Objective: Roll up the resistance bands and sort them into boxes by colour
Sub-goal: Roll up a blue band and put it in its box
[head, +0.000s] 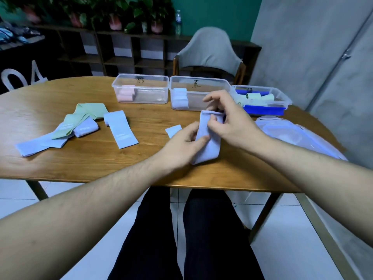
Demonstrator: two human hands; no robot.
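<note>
Head view: blue rolls (180,98) inside middle box (199,81).

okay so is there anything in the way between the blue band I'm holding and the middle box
Nothing visible. The blue band is held just in front of the middle box, which is open-topped, with only bare table between them.

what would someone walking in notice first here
Most likely the two hands at the table's near edge: the left hand and right hand both hold a pale blue band, its top end being rolled. Behind them stands a row of three clear boxes holding pink, blue and green rolls. To the left lies a loose pile of unrolled bands, blue and green.
</note>
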